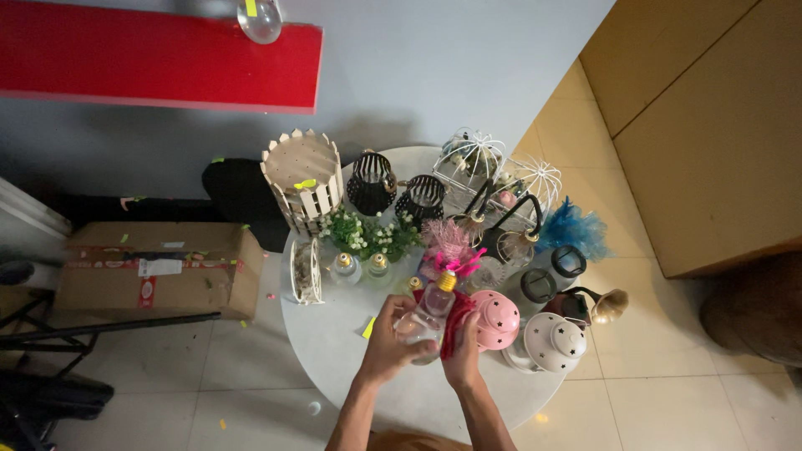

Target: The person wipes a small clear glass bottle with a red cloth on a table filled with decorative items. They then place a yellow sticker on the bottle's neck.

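While the person leans over a round white table (351, 351), both bare hands meet on a clear bulb-shaped bottle (426, 321) with a gold cap; the left hand (386, 344) wraps its fingers around the rounded lower body, grasping it from the left and below; the right hand (464, 355) presses a dark red cloth (455, 321) against the bottle's right side, its fingers closed on the cloth; the bottle tilts, cap pointing up and away from the person, held just above the table's near half; a pink star-cut lantern (497, 319) sits just beside the right hand, with a white star-cut lantern (551, 342) next to it; further back stand two small bulb bottles (359, 267), a wooden picket basket (302, 179), black wire baskets (372, 182) and white wire cages (472, 159); the bottle's base is hidden by the left palm; how much of the cloth lies behind the bottle is hard to make out; both forearms are cut off at the lower edge.
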